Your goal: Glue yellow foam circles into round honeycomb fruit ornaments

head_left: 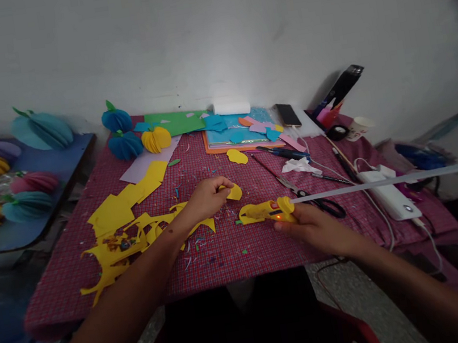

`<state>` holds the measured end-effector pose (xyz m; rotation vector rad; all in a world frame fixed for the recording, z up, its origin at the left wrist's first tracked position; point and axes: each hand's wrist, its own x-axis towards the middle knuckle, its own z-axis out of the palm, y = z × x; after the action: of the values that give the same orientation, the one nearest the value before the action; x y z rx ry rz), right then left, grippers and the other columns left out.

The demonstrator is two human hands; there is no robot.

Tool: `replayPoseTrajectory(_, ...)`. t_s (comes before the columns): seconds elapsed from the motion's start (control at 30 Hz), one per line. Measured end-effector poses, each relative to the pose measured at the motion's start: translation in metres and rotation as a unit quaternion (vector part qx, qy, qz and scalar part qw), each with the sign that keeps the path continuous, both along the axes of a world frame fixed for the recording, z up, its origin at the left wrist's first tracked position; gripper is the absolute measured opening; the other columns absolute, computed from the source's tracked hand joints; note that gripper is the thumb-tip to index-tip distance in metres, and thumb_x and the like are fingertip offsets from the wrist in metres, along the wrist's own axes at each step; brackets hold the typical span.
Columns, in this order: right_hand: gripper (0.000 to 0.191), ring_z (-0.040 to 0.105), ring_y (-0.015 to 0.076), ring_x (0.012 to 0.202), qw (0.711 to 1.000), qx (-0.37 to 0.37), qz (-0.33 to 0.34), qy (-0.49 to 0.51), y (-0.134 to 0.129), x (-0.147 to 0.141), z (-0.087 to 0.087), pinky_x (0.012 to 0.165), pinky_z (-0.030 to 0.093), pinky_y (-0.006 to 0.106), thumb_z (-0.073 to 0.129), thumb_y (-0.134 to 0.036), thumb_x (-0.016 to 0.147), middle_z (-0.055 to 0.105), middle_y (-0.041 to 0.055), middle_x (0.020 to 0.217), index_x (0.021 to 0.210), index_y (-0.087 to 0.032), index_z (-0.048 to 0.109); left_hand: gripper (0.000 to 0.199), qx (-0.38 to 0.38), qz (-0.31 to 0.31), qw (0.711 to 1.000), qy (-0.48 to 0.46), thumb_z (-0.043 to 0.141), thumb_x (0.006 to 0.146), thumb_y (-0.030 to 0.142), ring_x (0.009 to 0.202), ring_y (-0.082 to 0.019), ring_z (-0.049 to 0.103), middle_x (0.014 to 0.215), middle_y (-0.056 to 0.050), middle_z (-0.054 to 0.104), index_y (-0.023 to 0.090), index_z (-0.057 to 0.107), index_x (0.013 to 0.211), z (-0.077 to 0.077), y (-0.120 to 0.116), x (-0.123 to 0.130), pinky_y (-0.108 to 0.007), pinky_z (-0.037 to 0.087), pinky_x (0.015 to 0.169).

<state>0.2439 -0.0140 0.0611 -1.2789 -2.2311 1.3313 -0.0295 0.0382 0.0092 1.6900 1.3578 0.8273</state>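
Observation:
In my right hand is a yellow hot glue gun, its small orange light lit and a long pale glue stick sticking out of its back. The gun's nozzle end lies over a yellow paper piece on the cloth. My left hand pinches the edge of a small rounded yellow paper cutout. Just beyond, another yellow cutout lies flat. Yellow paper scraps spread beneath and left of my left forearm.
Scissors, a power strip with cables and a phone are on the right. Paper pumpkins stand at the back left, with several more on a blue table. Coloured sheets lie along the wall.

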Motion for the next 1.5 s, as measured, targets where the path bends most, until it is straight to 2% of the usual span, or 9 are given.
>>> replayPoseTrajectory(0.3, 0.027, 0.066, 0.0237, 0.093, 1.0, -0.006, -0.004, -0.001, 0.0002, -0.0001, -0.0002, 0.086, 0.052, 0.037, 0.058, -0.041, 0.098, 0.073, 0.0056, 0.106, 0.108, -0.02, 0.071, 0.021, 0.002, 0.001, 1.0, 0.0, 0.058, 0.09, 0.022, 0.057, -0.012, 0.053, 0.068, 0.001, 0.066, 0.017, 0.074, 0.103, 0.0014, -0.0013, 0.0005, -0.024, 0.037, 0.056)
replayPoseTrajectory(0.43, 0.029, 0.066, 0.0236, 0.089, 1.0, -0.01, -0.001, 0.013, 0.0005, -0.0012, 0.0014, 0.081, 0.052, 0.035, 0.059, -0.043, 0.097, 0.073, 0.0051, 0.101, 0.108, -0.02, 0.071, 0.021, -0.005, -0.001, 1.0, -0.001, 0.058, 0.089, 0.023, 0.056, -0.012, 0.053, 0.067, 0.002, 0.065, 0.018, 0.074, 0.102, 0.0009, -0.0008, 0.0004, -0.024, 0.035, 0.054)
replayPoseTrajectory(0.63, 0.025, 0.065, 0.0225, 0.084, 1.0, -0.008, -0.012, -0.016, 0.0006, 0.0018, -0.0021, 0.076, 0.052, 0.034, 0.059, -0.041, 0.096, 0.073, 0.0051, 0.096, 0.098, -0.019, 0.07, 0.021, -0.013, 0.004, 1.0, 0.002, 0.057, 0.089, 0.023, 0.056, -0.012, 0.051, 0.067, 0.002, 0.065, 0.018, 0.074, 0.101, 0.0027, -0.0016, 0.0006, -0.024, 0.034, 0.055)
replayPoseTrajectory(0.83, 0.024, 0.065, 0.024, 0.088, 1.0, -0.001, -0.005, -0.019, 0.0, 0.0, -0.0019, 0.083, 0.052, 0.038, 0.057, -0.04, 0.097, 0.072, 0.0056, 0.098, 0.1, -0.019, 0.068, 0.02, -0.012, 0.001, 1.0, 0.003, 0.057, 0.089, 0.023, 0.054, -0.011, 0.049, 0.066, 0.002, 0.063, 0.019, 0.073, 0.101, 0.0012, -0.0009, 0.0002, -0.025, 0.031, 0.054)
replayPoseTrajectory(0.97, 0.023, 0.065, 0.025, 0.089, 1.0, 0.004, -0.004, -0.028, -0.0001, 0.0006, -0.0025, 0.084, 0.052, 0.039, 0.057, -0.04, 0.097, 0.071, 0.0055, 0.092, 0.095, -0.02, 0.068, 0.02, -0.006, 0.0, 1.0, 0.0, 0.057, 0.088, 0.024, 0.058, -0.012, 0.053, 0.069, 0.001, 0.066, 0.019, 0.073, 0.099, 0.0006, -0.0009, 0.0001, -0.025, 0.034, 0.056)
replayPoseTrajectory(1.27, 0.023, 0.067, 0.0264, 0.094, 1.0, 0.002, -0.004, -0.018, -0.0002, 0.0032, -0.0045, 0.088, 0.053, 0.04, 0.057, -0.039, 0.098, 0.073, 0.005, 0.095, 0.099, -0.021, 0.07, 0.021, -0.009, 0.002, 1.0, 0.002, 0.057, 0.089, 0.023, 0.057, -0.012, 0.052, 0.069, 0.001, 0.066, 0.017, 0.074, 0.101, 0.0044, -0.0025, 0.0008, -0.025, 0.036, 0.056)
replayPoseTrajectory(1.37, 0.022, 0.067, 0.0272, 0.098, 1.0, 0.001, 0.005, -0.012, -0.0004, 0.0034, -0.0048, 0.092, 0.052, 0.041, 0.057, -0.038, 0.098, 0.073, 0.005, 0.097, 0.1, -0.02, 0.071, 0.021, -0.009, 0.003, 1.0, 0.001, 0.057, 0.089, 0.022, 0.059, -0.013, 0.055, 0.071, 0.001, 0.067, 0.018, 0.074, 0.102, 0.0047, -0.0023, 0.0011, -0.024, 0.037, 0.058)
replayPoseTrajectory(1.5, 0.024, 0.067, 0.0264, 0.095, 1.0, -0.001, -0.004, -0.022, -0.0017, 0.0028, -0.0029, 0.09, 0.052, 0.04, 0.058, -0.039, 0.097, 0.073, 0.0058, 0.099, 0.102, -0.019, 0.07, 0.022, -0.011, -0.002, 1.0, -0.006, 0.057, 0.089, 0.021, 0.064, -0.013, 0.06, 0.078, -0.001, 0.07, 0.017, 0.073, 0.102, 0.0037, -0.0011, 0.0011, -0.024, 0.04, 0.06)
